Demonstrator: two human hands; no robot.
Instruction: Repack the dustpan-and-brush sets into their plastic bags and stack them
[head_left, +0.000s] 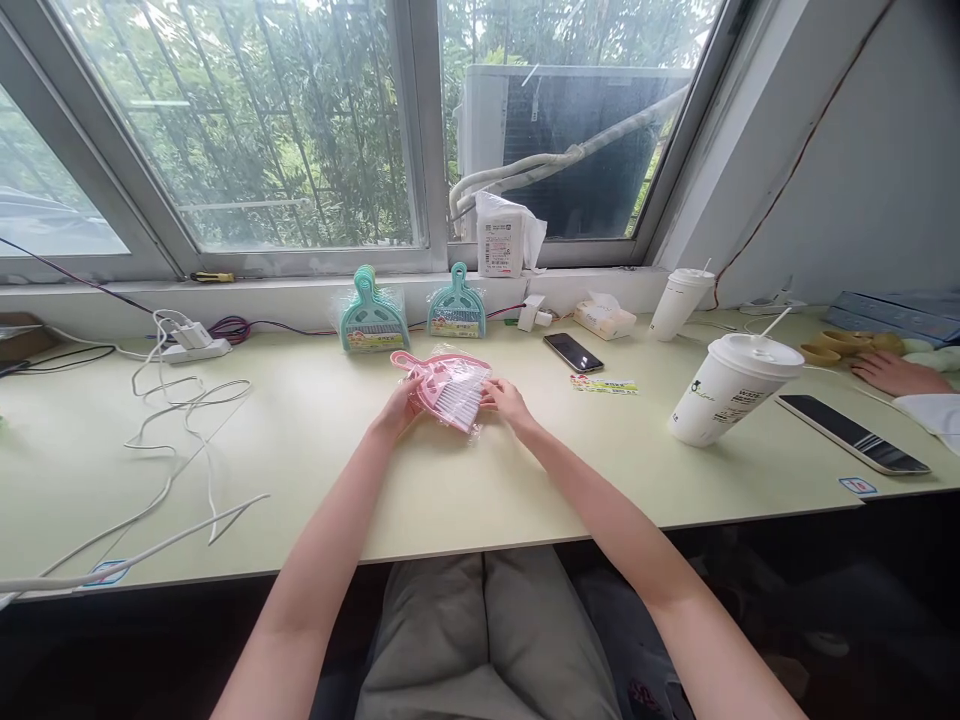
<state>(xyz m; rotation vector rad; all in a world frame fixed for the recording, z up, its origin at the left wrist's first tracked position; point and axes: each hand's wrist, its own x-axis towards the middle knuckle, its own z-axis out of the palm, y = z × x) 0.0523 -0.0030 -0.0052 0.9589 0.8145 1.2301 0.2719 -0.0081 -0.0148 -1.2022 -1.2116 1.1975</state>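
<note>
Over the middle of the table, a pink dustpan and brush set (442, 385) in a clear plastic wrapper is held between both hands, its white bristles facing right and down. My left hand (400, 408) grips its left side, with the fingers partly behind it. At the right edge, by the bristles, my right hand (508, 403) pinches the set or its wrapper. Behind it, wrapped green dustpan sets (373, 318) lean against the sill in a stack, and another green dustpan set (457, 305) stands beside them. A printed label card (604, 386) lies to the right.
A black phone (573, 352), a tissue pack (604, 316) and two lidded cups (727, 390) (679, 302) stand on the right. A tablet-like device (853, 433) lies near another person's hand (892, 370). White cables (180, 440) sprawl on the left by a power strip (196, 348).
</note>
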